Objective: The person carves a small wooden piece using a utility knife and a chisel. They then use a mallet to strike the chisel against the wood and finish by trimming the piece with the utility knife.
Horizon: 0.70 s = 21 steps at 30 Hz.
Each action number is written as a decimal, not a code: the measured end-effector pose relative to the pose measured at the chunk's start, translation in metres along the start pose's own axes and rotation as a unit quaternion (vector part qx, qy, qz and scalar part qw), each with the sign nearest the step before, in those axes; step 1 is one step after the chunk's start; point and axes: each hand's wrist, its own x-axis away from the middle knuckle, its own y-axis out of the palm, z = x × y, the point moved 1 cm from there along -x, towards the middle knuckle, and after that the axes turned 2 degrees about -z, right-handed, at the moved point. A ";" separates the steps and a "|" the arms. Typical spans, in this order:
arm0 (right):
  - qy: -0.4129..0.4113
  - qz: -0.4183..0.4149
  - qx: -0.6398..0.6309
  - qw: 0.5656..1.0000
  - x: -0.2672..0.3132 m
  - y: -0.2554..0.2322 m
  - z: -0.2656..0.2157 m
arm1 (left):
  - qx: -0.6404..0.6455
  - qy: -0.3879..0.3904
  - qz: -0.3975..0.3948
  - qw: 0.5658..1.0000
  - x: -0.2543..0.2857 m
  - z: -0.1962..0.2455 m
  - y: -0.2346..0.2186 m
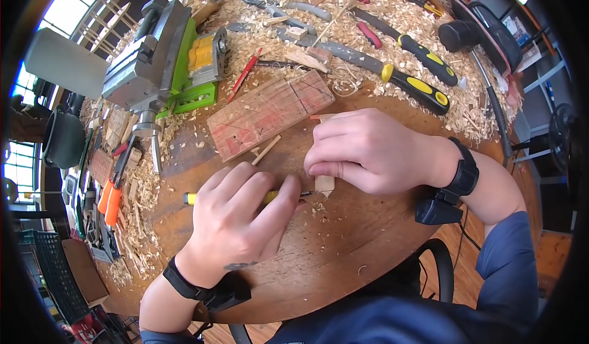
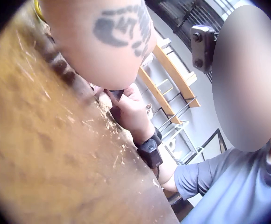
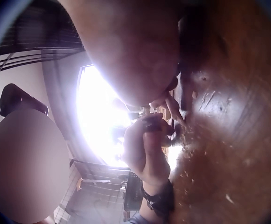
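In the head view, my left hand grips a slim tool with a yellow-and-black handle. Its narrow metal tip points right, close to a small pale piece of wood. My right hand pinches that wood between thumb and fingers, over the bench; the end toward me tapers to a point. Most of the piece is hidden under the fingers. Fine chips lie just below it. From the left wrist, the right hand shows beyond the tattooed wrist; the right wrist view shows the left hand.
A reddish wooden board and a thin stick lie beyond the hands. At left stands a metal vise. Files with yellow-and-black handles, a red pencil and a black mallet lie among shavings.
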 end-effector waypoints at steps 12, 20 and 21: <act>0.074 -0.019 -0.042 0.996 -0.007 -0.001 -0.002 | -0.026 -0.005 0.037 0.999 -0.002 0.003 0.011; 0.128 -0.043 -0.069 0.988 -0.015 -0.006 -0.004 | -0.033 0.002 0.029 0.999 -0.003 0.004 0.008; 0.113 -0.034 -0.062 0.991 -0.015 -0.004 -0.003 | -0.035 0.004 0.035 0.999 -0.003 0.004 0.008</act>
